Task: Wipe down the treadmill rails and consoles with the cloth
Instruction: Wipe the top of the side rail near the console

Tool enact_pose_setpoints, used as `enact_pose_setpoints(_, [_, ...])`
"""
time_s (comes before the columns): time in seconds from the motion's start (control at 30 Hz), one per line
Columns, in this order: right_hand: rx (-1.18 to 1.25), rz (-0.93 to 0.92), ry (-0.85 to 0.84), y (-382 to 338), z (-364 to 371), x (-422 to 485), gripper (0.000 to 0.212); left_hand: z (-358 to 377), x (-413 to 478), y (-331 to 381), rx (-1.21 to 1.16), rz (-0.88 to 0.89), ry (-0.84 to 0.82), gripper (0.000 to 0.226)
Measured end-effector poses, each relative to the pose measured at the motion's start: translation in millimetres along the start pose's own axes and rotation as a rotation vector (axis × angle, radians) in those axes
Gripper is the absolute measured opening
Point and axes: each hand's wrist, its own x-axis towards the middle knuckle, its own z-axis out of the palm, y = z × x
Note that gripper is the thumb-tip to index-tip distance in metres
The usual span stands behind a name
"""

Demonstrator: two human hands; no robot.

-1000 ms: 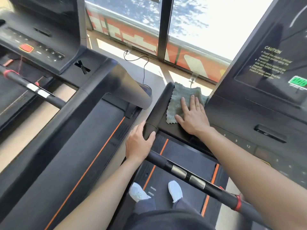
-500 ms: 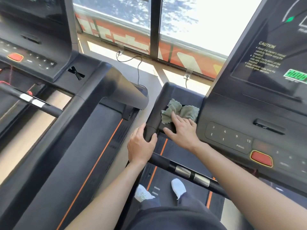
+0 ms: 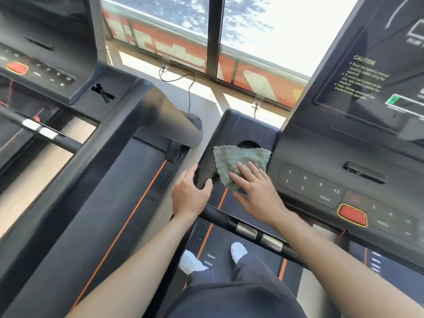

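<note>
A grey-green cloth lies spread on the black tray left of the console of the treadmill I stand on, partly covering a round cup hole. My right hand presses flat on the cloth's near part with straight fingers. My left hand grips the end of the left side rail, thumb curled round it. A black crossbar with silver sensor plates runs below both hands.
A second treadmill stands to the left with its own console, rail and belt. A red stop button sits on my console. Power cables trail by the window. My shoes rest on the belt.
My right hand drew the cloth back toward me from the tray's far end, bunching it, and now has it spread flat again near the cup hole. My left hand stays on the rail.
</note>
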Motion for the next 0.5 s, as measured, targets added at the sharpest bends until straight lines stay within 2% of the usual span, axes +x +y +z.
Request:
enact_pose_setpoints(0.13, [-0.004, -0.059, -0.12, -1.5, -6.5, 2.5, 0.056, -4.6, -2.2, -0.4, -0.047, -0.016, -0.03, 0.064])
enact_pose_setpoints(0.23, [-0.048, -0.192, -0.182, -4.9, -6.3, 19.6, 0.058, -6.8, -3.5, -2.4, -0.112, -0.041, -0.037, 0.061])
enact_pose_setpoints(0.33, [-0.079, -0.264, -0.181, -3.4, -2.5, 43.4, 0.06, -5.0, -2.5, -4.4, -0.115, -0.044, -0.012, 0.055])
enact_pose_setpoints(0.5, [-0.044, -0.241, -0.165, 4.0, -6.5, 81.6, 0.057, -3.2, -4.6, -0.6, -0.095, -0.043, 0.049, 0.045])
